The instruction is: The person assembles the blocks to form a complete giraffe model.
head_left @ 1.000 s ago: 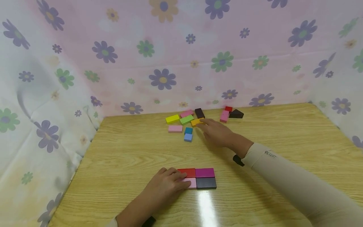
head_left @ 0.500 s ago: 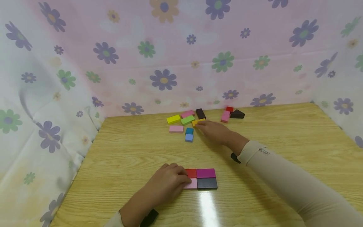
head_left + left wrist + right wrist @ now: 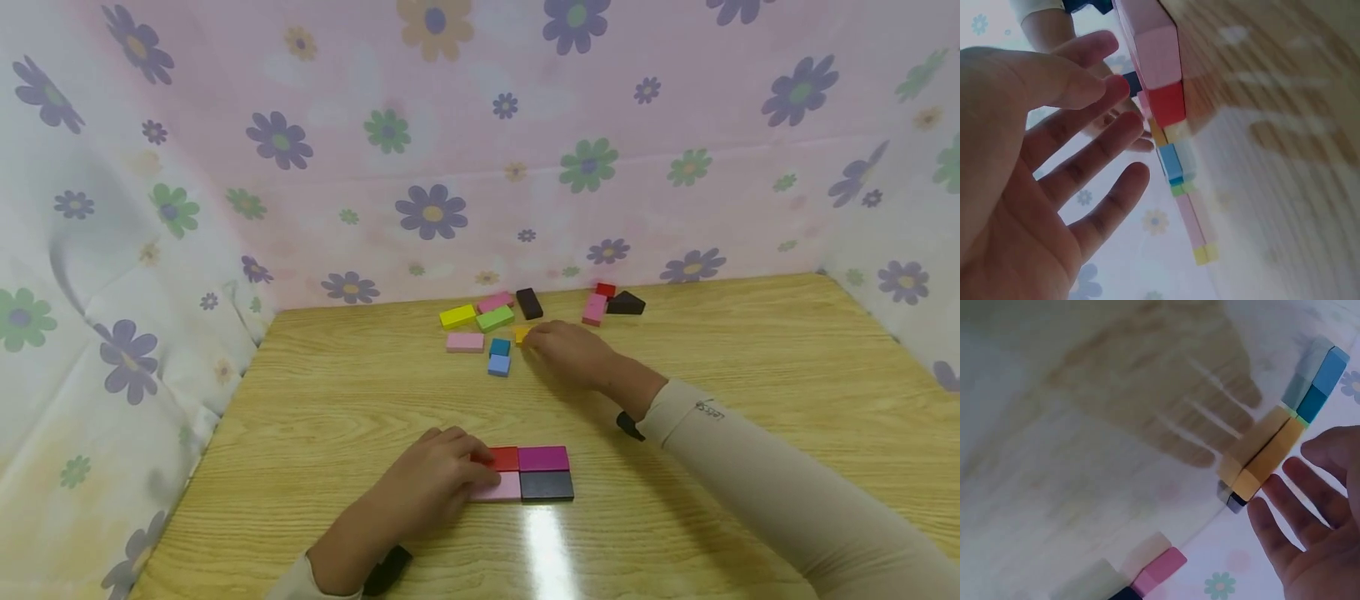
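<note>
Four flat blocks lie edge to edge near the front: red (image 3: 506, 457), magenta (image 3: 543, 458), light pink (image 3: 504, 487) and black (image 3: 547, 486). My left hand (image 3: 431, 479) is at the left end of this group, overlapping the red and light pink blocks; in the left wrist view its fingers are spread and loose. Farther back, my right hand (image 3: 573, 354) reaches an orange block (image 3: 522, 335) and covers its right part. In the right wrist view, loosely bent fingertips (image 3: 1257, 509) are right at the long side of the orange block (image 3: 1272, 459).
Around the orange block lie yellow (image 3: 457, 317), green (image 3: 495, 318), light pink (image 3: 465, 342), teal (image 3: 500, 347), blue (image 3: 498, 365) and dark (image 3: 529, 303) blocks. A black wedge (image 3: 626, 302) and pink block (image 3: 595, 308) lie back right. Floral cloth (image 3: 480, 167) hangs behind the table.
The orange block has come slightly nearer, away from the green and dark blocks, with my right hand at it. My left hand has drawn back a little leftward off the red and light pink blocks.
</note>
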A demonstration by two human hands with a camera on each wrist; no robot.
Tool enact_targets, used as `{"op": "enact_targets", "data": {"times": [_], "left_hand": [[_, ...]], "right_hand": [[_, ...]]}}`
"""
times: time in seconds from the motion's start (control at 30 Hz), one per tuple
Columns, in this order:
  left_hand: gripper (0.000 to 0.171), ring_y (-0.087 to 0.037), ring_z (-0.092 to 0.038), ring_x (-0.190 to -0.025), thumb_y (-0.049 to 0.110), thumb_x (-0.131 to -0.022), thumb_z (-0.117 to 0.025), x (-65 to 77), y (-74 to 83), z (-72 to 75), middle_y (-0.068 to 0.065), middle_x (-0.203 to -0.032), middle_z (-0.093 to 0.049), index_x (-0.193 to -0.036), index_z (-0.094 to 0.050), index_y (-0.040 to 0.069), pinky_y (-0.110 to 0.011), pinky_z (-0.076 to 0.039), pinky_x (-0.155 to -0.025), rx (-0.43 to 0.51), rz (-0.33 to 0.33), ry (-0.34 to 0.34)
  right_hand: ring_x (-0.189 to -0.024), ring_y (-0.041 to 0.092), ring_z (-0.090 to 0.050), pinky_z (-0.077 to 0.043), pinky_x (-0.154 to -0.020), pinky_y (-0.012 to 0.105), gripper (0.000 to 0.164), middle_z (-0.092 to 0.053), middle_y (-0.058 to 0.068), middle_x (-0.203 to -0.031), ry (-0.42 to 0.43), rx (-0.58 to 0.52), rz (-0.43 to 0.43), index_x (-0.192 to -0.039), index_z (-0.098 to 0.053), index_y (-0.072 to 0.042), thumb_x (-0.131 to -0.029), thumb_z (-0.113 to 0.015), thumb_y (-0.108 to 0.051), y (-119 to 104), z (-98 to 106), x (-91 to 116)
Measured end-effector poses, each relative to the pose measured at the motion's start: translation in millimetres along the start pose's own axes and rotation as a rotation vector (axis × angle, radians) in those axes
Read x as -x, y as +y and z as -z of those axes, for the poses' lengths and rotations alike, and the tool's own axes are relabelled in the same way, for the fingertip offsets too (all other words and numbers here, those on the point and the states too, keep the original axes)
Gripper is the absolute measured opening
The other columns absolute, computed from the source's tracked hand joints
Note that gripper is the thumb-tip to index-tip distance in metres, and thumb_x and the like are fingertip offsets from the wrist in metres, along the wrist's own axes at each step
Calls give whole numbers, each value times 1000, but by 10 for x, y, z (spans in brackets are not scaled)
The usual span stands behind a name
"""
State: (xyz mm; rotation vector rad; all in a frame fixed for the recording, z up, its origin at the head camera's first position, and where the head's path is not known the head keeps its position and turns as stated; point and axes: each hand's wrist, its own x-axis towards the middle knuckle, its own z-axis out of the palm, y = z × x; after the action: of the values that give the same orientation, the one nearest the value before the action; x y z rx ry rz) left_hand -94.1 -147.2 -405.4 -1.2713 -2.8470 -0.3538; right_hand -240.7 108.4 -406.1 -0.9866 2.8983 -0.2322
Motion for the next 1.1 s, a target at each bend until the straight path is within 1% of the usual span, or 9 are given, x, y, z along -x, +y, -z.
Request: {"op": "enact_targets", "data": {"times": [0.13,0.27,0.43,0.5,0.63,0.77,0.87,1.0,1.1], "left_hand": [[24,-13,-61,-116,12,-94,-67,6,-15,24,9,-119,-71,-107,-79,28,-34,-49,-95,0,5,-31],[27,-14,-61,-119,10,-93,-68,-1,-4,36,10,-122,-71,-109,-79,28,-35,-48,-95,-12,8,-63],[29,-13,-62,-119,8,-93,-68,-2,4,36,10,-123,-71,-112,-78,27,-36,-49,-94,-33,-7,-79],[32,-12,-62,-118,7,-93,-68,1,-1,32,10,-124,-70,-114,-78,28,-35,-48,-92,-53,-18,-78],[36,-11,-63,-115,5,-93,-67,12,-18,24,12,-124,-70,-116,-77,31,-33,-48,-90,-97,-42,-68],[39,-10,-63,-114,3,-91,-69,10,-25,25,12,-123,-71,-117,-76,32,-34,-49,-92,-104,-49,-78],[41,-12,-63,-116,2,-89,-71,17,-26,30,12,-124,-70,-118,-76,31,-40,-51,-97,-90,-38,-96],[42,-13,-62,-117,0,-89,-70,21,-32,24,11,-125,-70,-118,-75,30,-51,-50,-101,-69,-25,-105],[43,-13,-62,-117,-1,-89,-70,13,-38,19,11,-125,-70,-119,-75,30,-48,-50,-101,-63,-28,-99]], "right_hand": [[-129,38,-53,-46,-106,48,34,-56,20,-142,-10,32,-6,-134,-63,-5,-102,-54,-11,-3,38,47],[-128,40,-53,-46,-106,50,34,-57,22,-140,-8,60,5,-134,-63,-4,-101,-56,-8,24,33,100],[-124,38,-58,-48,-104,49,32,-60,22,-133,4,-23,8,-130,-64,-3,-99,-56,-4,93,-6,160],[-124,37,-58,-48,-104,49,33,-60,21,-133,-5,-63,-5,-130,-64,-3,-98,-57,-3,111,-9,191],[-125,37,-57,-47,-105,50,34,-61,20,-134,-11,-102,-7,-130,-63,-1,-97,-57,0,123,3,267],[-123,37,-59,-48,-103,50,33,-64,20,-130,-2,-132,-15,-130,-62,-2,-98,-57,-1,115,6,348],[-114,35,-61,-51,-98,48,40,-64,20,-124,-6,-144,-27,-136,-59,-5,-96,-59,0,97,7,404],[-95,27,-60,-53,-84,41,54,-64,17,-113,-36,-123,-29,-144,-54,-10,-92,-63,1,84,10,480],[-83,21,-55,-49,-73,34,51,-63,16,-105,-49,-96,-14,-142,-57,-10,-92,-63,-3,98,15,535]]}}
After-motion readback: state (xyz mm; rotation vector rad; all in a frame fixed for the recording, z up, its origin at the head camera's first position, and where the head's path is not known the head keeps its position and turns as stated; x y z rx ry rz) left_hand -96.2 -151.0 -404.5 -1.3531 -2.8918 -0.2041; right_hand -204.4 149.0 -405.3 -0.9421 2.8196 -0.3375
